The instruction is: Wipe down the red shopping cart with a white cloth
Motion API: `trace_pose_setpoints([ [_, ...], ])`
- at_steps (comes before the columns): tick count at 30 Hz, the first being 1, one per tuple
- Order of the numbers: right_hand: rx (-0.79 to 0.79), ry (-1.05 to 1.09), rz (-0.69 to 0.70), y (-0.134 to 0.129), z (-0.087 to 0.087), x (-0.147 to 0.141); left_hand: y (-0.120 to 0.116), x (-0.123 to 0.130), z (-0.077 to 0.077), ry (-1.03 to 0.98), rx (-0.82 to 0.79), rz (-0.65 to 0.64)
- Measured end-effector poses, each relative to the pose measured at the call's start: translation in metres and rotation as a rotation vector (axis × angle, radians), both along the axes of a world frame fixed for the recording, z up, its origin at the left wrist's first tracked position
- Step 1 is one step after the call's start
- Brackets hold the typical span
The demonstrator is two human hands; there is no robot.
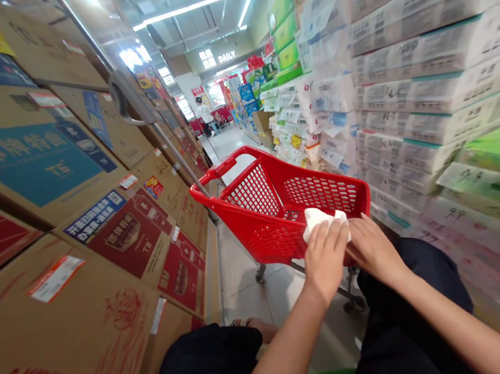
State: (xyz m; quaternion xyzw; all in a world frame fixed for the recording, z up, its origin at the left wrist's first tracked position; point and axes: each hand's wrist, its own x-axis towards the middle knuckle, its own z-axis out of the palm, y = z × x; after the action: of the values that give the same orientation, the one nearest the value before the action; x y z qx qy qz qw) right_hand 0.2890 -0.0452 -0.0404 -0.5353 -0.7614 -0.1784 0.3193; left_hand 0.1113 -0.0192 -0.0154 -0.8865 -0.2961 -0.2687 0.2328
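A red plastic shopping cart (260,243) with perforated basket walls stands directly before me, its handle turned to the far left. My left hand (326,258) presses a crumpled white cloth (316,219) against the near end of the basket, fingers bent over it. Close beside it, my right hand (373,250) is closed at the basket's near right corner, fingers curled on the rim. The palms and thumbs are mostly hidden. Only part of the cloth shows above the left fingers.
Stacked cardboard cartons (127,231) wall the left side, with a metal pole (169,143) by them. On the right rise tall stacks of wrapped tissue packs (420,54). A tiled aisle (227,142) runs ahead to a distant person (204,114). My bent knees flank the cart.
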Motion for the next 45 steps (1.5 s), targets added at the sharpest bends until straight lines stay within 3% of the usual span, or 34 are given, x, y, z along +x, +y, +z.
trace_pose_setpoints([
  [3,-0.022,-0.011,0.030,-0.001,0.001,0.014,0.016,-0.018,0.009,0.066,0.004,-0.054],
  [6,-0.053,-0.019,0.049,0.001,0.003,0.028,0.042,-0.044,0.017,0.030,-0.073,0.035],
  [9,-0.044,-0.017,0.018,0.003,0.005,0.033,0.058,-0.054,0.018,-0.002,-0.106,0.123],
  [15,-0.015,-0.045,-0.078,-0.006,0.017,-0.005,0.044,-0.029,0.009,-0.080,-0.067,0.200],
  [20,-0.020,-0.032,-0.132,-0.010,0.021,-0.023,0.027,-0.026,0.004,-0.089,-0.028,0.127],
  [24,0.004,-0.060,-0.014,-0.003,0.016,-0.008,0.042,-0.055,0.014,0.056,-0.046,0.035],
  [30,-0.005,-0.035,0.013,0.014,0.013,0.010,0.080,-0.115,0.034,-0.007,-0.073,0.224],
  [32,-0.009,-0.035,-0.010,0.021,0.014,0.008,0.081,-0.113,0.031,-0.065,-0.076,0.278],
  [34,0.008,-0.036,-0.064,0.027,0.015,0.000,0.076,-0.094,0.024,-0.124,-0.078,0.304],
  [39,0.038,-0.081,-0.071,0.037,0.018,-0.034,0.057,-0.037,0.005,-0.097,-0.066,0.210],
  [41,0.027,-0.100,-0.038,0.037,0.018,-0.036,0.057,-0.037,0.007,-0.044,-0.047,0.161],
  [45,0.002,-0.109,0.012,0.035,0.015,-0.020,0.070,-0.075,0.020,0.020,-0.033,0.138],
])
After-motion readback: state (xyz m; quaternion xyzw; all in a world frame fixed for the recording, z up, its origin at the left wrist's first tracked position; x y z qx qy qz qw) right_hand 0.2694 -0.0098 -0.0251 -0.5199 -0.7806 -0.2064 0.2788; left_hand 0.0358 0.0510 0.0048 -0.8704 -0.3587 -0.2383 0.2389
